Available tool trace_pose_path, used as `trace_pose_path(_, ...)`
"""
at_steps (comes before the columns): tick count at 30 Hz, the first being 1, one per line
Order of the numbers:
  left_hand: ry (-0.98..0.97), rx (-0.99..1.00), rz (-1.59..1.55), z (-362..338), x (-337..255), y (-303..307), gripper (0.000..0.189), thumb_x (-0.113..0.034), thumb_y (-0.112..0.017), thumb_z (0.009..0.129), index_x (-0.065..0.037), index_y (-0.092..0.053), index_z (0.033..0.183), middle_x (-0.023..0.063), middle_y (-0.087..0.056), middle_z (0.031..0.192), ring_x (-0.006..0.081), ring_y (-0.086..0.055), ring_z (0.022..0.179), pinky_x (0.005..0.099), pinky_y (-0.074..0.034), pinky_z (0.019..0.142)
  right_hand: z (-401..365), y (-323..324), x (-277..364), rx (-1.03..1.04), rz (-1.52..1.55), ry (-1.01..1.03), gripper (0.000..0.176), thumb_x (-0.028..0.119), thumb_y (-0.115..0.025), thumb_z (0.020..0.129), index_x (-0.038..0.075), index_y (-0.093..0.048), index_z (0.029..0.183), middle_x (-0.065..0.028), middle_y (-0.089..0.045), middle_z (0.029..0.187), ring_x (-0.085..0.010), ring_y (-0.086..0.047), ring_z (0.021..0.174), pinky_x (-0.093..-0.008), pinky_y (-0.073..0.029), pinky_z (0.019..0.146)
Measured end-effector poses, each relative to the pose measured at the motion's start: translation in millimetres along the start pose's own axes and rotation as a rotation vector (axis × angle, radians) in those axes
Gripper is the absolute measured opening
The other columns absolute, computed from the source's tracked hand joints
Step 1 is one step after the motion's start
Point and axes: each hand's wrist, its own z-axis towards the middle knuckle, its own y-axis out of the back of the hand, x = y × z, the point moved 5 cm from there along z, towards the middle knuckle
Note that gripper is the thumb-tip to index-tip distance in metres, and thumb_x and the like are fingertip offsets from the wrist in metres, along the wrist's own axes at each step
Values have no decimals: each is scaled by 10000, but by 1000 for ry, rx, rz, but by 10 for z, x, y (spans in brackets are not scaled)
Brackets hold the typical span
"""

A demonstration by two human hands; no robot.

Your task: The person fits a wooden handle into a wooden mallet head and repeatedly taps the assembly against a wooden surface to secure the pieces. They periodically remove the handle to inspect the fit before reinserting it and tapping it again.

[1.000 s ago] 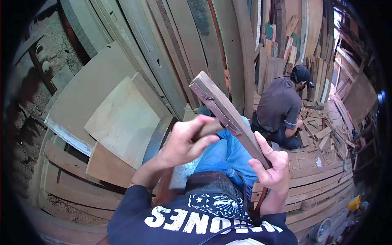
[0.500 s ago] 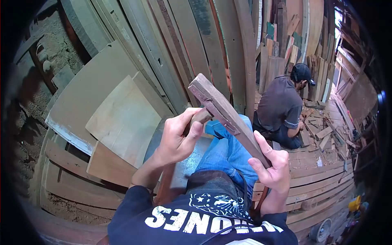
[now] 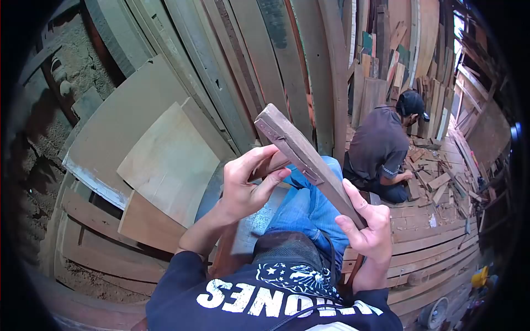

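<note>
A long, dark, weathered wooden bar (image 3: 310,163) slants across in front of my lap, its far end up and to the left. My right hand (image 3: 371,227) is closed round the bar's near end, thumb and index finger along its sides. Between the fingers and thumb of my left hand (image 3: 243,187) is a short wooden piece (image 3: 270,164). That piece lies against the left side of the bar, and its inner end is hidden there. A shallow recess shows along the bar's left edge.
Tall boards (image 3: 265,60) stand in front of me, and plywood sheets (image 3: 171,160) lean at the left. To the right, a person (image 3: 381,143) crouches among wood scraps (image 3: 439,181). A yellow object (image 3: 479,277) and a round container (image 3: 435,312) lie at lower right.
My left thumb has slid up and to the right along the short piece, close to the bar. The bar's far end has dipped slightly; my right hand stays put.
</note>
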Motion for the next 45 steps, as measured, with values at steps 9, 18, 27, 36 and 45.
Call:
trace_pose_path(9, -36, 74, 180, 22, -86, -24, 468, 33, -782, 759, 53, -630, 1202, 125, -681, 849, 130, -633, 685, 253, -487, 603, 10, -37, -33, -35, 3, -58, 571, 153, -758, 825, 59, -574, 1357, -164, -671, 688, -201, -668, 543, -282, -507, 560)
trace_pose_path(18, -36, 48, 163, 33, -68, -14, 434, -9, -780, 781, 39, -647, 1192, 104, -669, 820, 110, -594, 661, 239, -449, 577, 13, -34, -25, -57, 1, -38, 574, 144, -752, 831, 51, -563, 1365, -167, -664, 685, -197, -649, 512, -279, -493, 541)
trace_pose_path(27, -2, 76, 159, 71, -82, -6, 415, 29, -764, 748, 38, -670, 1152, 83, -668, 827, 109, -612, 659, 218, -467, 591, 2, 3, -14, -74, 7, -24, 576, 147, -752, 830, 54, -563, 1366, -155, -651, 658, -195, -632, 494, -283, -485, 534)
trace_pose_path(36, -131, -63, 201, 76, -170, 64, 479, 15, -812, 706, -45, -697, 1166, 103, -690, 845, 145, -642, 646, 261, -502, 545, -13, -13, -39, -57, -28, -35, 576, 151, -761, 820, 49, -573, 1355, -163, -681, 705, -200, -661, 539, -273, -497, 563)
trace_pose_path(45, -133, -81, 145, 43, -120, 103, 480, 57, -813, 696, -19, -695, 1155, 95, -684, 791, 131, -660, 653, 255, -517, 566, -27, -9, 5, -50, 35, -4, 561, 137, -779, 795, 30, -605, 1317, -158, -723, 807, -177, -671, 560, -266, -513, 577)
